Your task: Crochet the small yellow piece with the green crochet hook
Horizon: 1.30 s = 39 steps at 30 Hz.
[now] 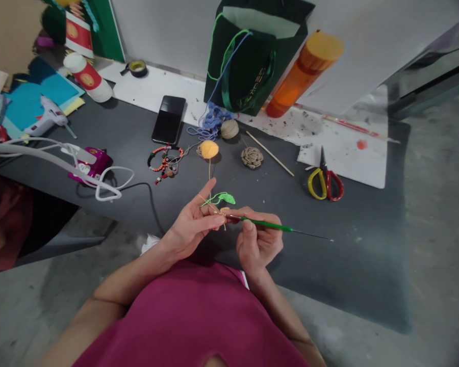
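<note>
My left hand (189,224) pinches a small piece of yellow crochet work (224,210) between thumb and fingers, its index finger stretched out with yarn over it. From a yellow yarn ball (209,149) a strand runs down to this hand. My right hand (260,239) grips a crochet hook (268,224) with a green handle. One metal end reaches the yellow work at my left fingertips; the other points off to the right. Just beyond my hands lies a bright green crocheted leaf (227,198) with its yarn tail. My fingers partly hide the yellow work.
Scissors (325,183) lie to the right, near a thin wooden stick (270,153) and a beige crocheted rosette (252,158). Farther back are a phone (169,120), a dark gift bag (248,66) and an orange tube (300,76). A beaded bracelet (160,159) and white cables (61,158) are leftward.
</note>
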Each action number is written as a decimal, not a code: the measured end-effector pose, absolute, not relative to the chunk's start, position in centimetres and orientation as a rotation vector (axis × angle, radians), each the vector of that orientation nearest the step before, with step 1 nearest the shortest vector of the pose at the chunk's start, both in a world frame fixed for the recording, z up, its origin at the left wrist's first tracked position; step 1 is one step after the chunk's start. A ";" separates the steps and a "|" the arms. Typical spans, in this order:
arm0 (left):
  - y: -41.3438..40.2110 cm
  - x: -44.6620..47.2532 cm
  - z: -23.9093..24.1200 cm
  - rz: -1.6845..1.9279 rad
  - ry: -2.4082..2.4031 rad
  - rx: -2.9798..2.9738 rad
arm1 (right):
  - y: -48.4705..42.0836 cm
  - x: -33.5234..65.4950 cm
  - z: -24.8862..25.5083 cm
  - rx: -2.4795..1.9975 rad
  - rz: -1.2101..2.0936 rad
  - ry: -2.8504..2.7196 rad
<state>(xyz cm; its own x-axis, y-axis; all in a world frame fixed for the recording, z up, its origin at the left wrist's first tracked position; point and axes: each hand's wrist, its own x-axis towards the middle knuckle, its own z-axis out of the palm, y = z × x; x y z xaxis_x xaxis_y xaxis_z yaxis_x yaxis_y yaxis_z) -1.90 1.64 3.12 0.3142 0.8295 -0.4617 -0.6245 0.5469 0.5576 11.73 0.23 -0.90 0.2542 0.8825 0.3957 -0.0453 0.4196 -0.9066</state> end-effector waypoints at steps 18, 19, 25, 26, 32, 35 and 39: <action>1.6 -2.8 2.1 0.889 0.663 0.320 | 0.5 12.9 0.3 -0.969 1.200 -0.889; 1.6 -2.8 2.1 0.884 0.652 0.317 | 0.6 13.0 0.4 -0.953 1.241 -0.867; 1.6 -2.6 2.3 0.853 0.687 0.348 | 0.9 12.7 0.5 -0.911 1.429 -0.752; 1.5 -2.6 2.3 0.860 0.697 0.350 | 0.9 12.5 0.4 -0.904 1.425 -0.749; 1.4 -2.3 2.8 0.921 0.810 0.459 | 0.6 11.8 -0.5 -0.954 1.234 -0.852; 1.5 -2.5 2.7 1.023 0.854 0.549 | 0.3 12.2 -0.5 -1.017 1.175 -0.931; 1.6 -2.5 2.6 1.030 0.857 0.572 | 0.2 12.3 -0.2 -1.039 1.132 -0.986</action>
